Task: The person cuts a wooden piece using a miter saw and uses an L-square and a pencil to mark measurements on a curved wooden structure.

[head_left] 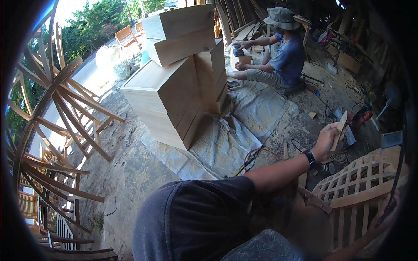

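Note:
My left hand (pixel 326 141), with a dark band on its wrist, reaches out to the right. Its fingers are closed round a thin flat wood strip (pixel 339 130), held upright and tilted. At the shadowy right rim my right hand (pixel 389 209) is partly visible, its fingers closed by a thin dark thing whose kind I cannot make out. Between the two hands lies a curved wooden lattice panel (pixel 357 180) with slats below it. A grey rectangular block or plate (pixel 391 139) sits beyond the lattice.
Stacked pale wooden boxes (pixel 174 95) stand on a dusty sheet (pixel 257 117). Farther back a seated co-worker (pixel 285 56) holds a power tool (pixel 237 50) on a wooden piece. Curved wooden frames (pixel 65 100) rise at left. Beyond my left hand lie a red tool (pixel 362 116) and cables.

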A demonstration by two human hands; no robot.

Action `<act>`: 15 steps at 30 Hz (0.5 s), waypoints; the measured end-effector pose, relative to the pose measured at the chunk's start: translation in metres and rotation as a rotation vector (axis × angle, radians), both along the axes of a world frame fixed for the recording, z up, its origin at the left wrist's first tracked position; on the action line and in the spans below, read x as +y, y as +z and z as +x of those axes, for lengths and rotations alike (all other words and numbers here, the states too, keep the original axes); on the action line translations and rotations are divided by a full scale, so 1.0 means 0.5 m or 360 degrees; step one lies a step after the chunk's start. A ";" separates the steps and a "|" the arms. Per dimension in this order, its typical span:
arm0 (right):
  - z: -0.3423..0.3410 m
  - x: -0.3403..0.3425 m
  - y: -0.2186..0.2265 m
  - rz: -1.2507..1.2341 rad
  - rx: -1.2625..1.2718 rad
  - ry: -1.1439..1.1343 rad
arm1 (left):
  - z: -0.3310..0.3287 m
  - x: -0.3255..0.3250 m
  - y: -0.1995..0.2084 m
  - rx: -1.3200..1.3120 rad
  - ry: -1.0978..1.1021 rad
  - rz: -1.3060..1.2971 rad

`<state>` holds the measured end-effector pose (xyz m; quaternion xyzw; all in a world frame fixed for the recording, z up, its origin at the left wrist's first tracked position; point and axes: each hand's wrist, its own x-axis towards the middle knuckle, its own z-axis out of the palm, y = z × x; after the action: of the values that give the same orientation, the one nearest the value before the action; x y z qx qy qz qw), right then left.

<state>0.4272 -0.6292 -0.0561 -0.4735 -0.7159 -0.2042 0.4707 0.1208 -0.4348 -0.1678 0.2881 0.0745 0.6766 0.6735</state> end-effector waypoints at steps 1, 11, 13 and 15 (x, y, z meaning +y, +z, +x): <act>0.000 -0.011 -0.002 -0.0095 0.0029 -0.0014 | 0.007 0.009 0.011 -0.0066 -0.0020 -0.0053; -0.198 -0.067 -0.090 -0.1183 -0.0588 0.0146 | -0.067 0.033 0.029 0.0289 0.0107 0.0164; -0.176 -0.105 -0.125 -0.1482 -0.0559 0.0155 | -0.048 0.019 0.043 0.0312 0.0068 0.0221; -0.163 -0.133 -0.160 -0.1631 -0.0425 0.0135 | -0.038 0.010 0.044 0.0318 0.0017 0.0253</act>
<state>0.3457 -0.6956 -0.1361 -0.5834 -0.7961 0.1325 0.0917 0.1020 -0.4299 -0.1460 0.4062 0.0888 0.6519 0.6341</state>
